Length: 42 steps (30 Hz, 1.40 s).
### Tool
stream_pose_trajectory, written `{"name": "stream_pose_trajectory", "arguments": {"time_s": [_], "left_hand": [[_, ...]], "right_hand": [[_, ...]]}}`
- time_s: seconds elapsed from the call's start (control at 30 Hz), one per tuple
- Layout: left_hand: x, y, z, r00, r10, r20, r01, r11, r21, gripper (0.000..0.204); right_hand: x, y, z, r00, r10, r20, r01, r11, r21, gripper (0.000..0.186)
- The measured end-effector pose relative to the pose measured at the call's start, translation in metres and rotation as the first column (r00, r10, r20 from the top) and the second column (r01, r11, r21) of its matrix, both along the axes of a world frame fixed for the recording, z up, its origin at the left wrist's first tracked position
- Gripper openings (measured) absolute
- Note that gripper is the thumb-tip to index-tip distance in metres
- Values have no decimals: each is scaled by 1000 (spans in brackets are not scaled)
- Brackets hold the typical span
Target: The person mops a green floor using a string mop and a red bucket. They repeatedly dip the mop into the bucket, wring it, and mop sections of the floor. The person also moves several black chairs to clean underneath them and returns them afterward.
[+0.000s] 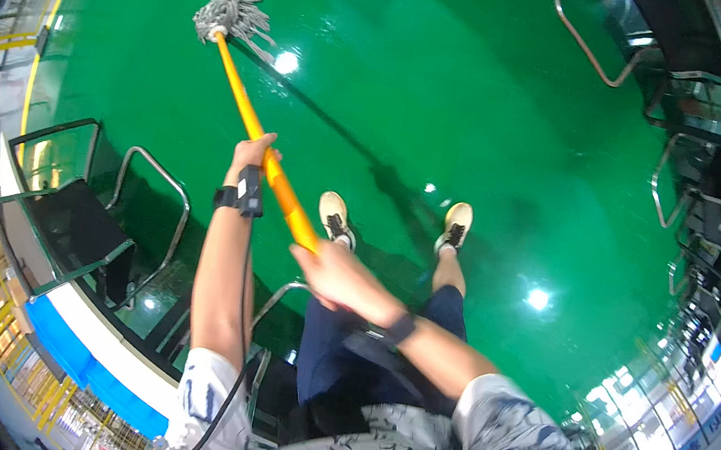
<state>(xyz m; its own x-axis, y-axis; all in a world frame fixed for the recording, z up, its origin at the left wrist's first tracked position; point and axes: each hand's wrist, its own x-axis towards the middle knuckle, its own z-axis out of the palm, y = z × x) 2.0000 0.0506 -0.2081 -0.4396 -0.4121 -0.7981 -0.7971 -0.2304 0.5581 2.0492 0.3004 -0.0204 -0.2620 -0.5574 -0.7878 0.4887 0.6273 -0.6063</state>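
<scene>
A wide stretch of glossy green floor (452, 82) lies open ahead and to the right of the grey mop head (231, 17), so free passage is offered there. The orange mop handle (262, 144) is gripped by the left hand (251, 154) higher up and the right hand (337, 275) at its near end. To the left, the way is narrowed by a dark cart with metal tube rails (120, 221), standing near the left forearm. Along the upper right edge, room is closed off by a row of metal-framed carts (685, 113). Just beyond the hands, the floor is taken up by the person's two shoes (338, 219).
</scene>
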Motion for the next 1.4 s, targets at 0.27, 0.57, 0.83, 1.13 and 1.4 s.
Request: {"name": "stream_pose_trajectory", "arguments": {"time_s": [0.27,0.57,0.83,1.13,1.4], "left_hand": [[-33,70,-43,969,-88,232,66,992,103,41],[124,610,-11,979,-111,-172,204,494,845,21],[359,783,171,588,-736,335,-464,32,885,28],[150,718,105,979,-169,111,-41,370,928,27],[-108,351,-70,995,87,-50,-61,918,392,28]], "right_hand": [[-29,78,-123,933,-120,-340,146,988,52,38],[85,593,-1,852,213,-479,191,724,663,45],[487,718,263,845,-418,-334,484,333,809,48],[197,667,137,994,72,-81,29,544,839,37],[-73,321,-116,658,21,-753,232,946,229,32]]}}
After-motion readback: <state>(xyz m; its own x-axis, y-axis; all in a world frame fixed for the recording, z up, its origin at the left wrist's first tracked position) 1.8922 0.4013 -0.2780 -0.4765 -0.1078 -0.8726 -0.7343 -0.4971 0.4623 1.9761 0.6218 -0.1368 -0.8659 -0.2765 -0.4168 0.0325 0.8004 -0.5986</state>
